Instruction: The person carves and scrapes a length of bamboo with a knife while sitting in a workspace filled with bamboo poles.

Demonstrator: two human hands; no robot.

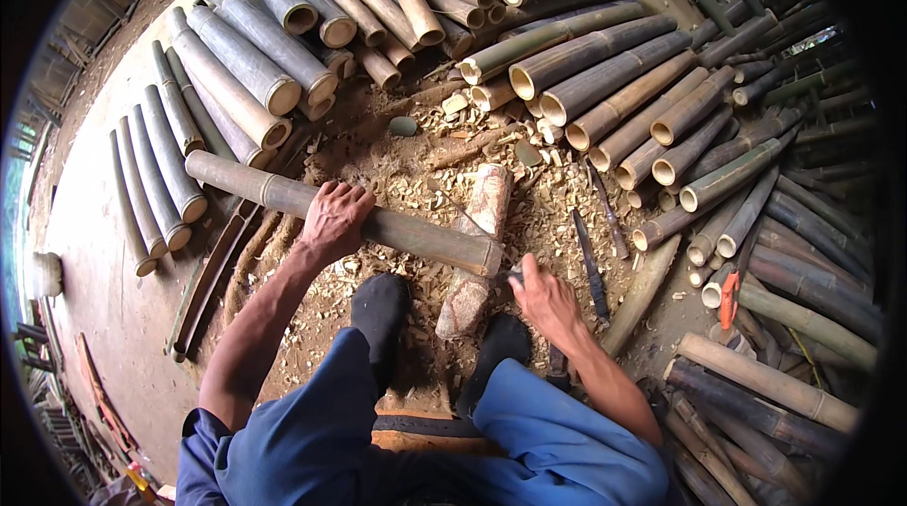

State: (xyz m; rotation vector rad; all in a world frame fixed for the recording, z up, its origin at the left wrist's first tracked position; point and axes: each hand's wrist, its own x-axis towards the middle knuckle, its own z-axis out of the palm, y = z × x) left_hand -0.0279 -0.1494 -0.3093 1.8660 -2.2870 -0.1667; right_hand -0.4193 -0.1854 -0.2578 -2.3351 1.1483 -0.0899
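Two hands are at work on one long bamboo pole [350, 213], which lies slantwise across the middle of the view, its far end toward ten o'clock and its cut end near the centre. We press our left hand [331, 220] down on the pole's middle, palm flat over it and fingers curled round the far side, so it is gripped firmly. The cut end rests on a pale wooden chopping block [477, 251] that runs from the centre toward six o'clock, between our two dark-socked feet [381, 312]. Our right hand [546, 300], at about five o'clock from the pole's end, is closed in a fist around a dark tool handle [513, 274]; the tool's working end we cannot make out.

Wood chips [416, 185] litter the ground around the block. Toward eleven and twelve o'clock lie stacks of cut grey bamboo sections [236, 62], and from one to four o'clock a heap of longer green and brown bamboo poles [661, 100]. Just right of the block, two dark blades [590, 265] lie on the chips.
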